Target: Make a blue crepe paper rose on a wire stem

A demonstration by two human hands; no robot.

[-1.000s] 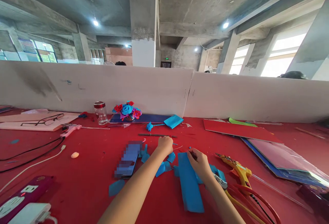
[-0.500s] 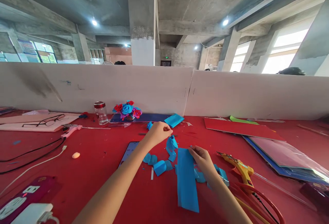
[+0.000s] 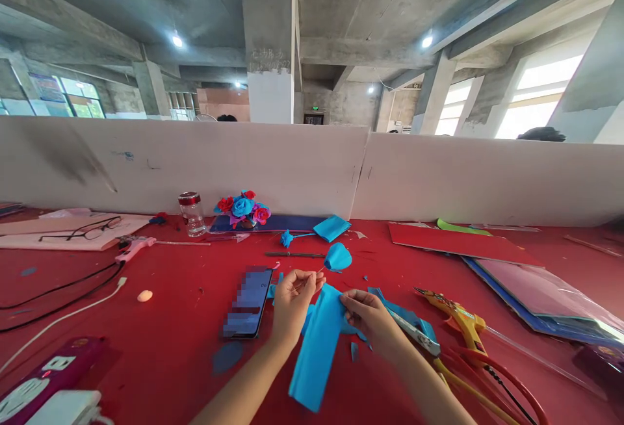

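Note:
Between the fingertips of my left hand [image 3: 298, 292] is a thin stem, closed in a pinch. At the stem's far end, up and to the right, sits a rounded blue paper flower bud [image 3: 338, 257]. My right hand [image 3: 368, 313] grips the top right corner of a long blue crepe paper strip [image 3: 316, 353], which hangs toward the lower left. The strip's top edge lies just below the bud and close to my left fingers. Blue paper scraps [image 3: 424, 327] lie partly hidden behind my right hand, beside a pale-handled tool [image 3: 414, 333] whose kind I cannot make out.
A phone [image 3: 251, 301] lies left of my hands, and a yellow glue gun [image 3: 461, 321] with its cord lies right. Farther back are a small blue flower [image 3: 286, 238], folded blue paper [image 3: 331, 228], a dark rod [image 3: 297, 255], a glass jar [image 3: 192, 214] and a colourful flower arrangement [image 3: 242, 208].
My left hand has come lower and nearer, and the bud has swung from hanging below it to pointing up and right. My right hand has shifted left and down; the strip now slants lower left.

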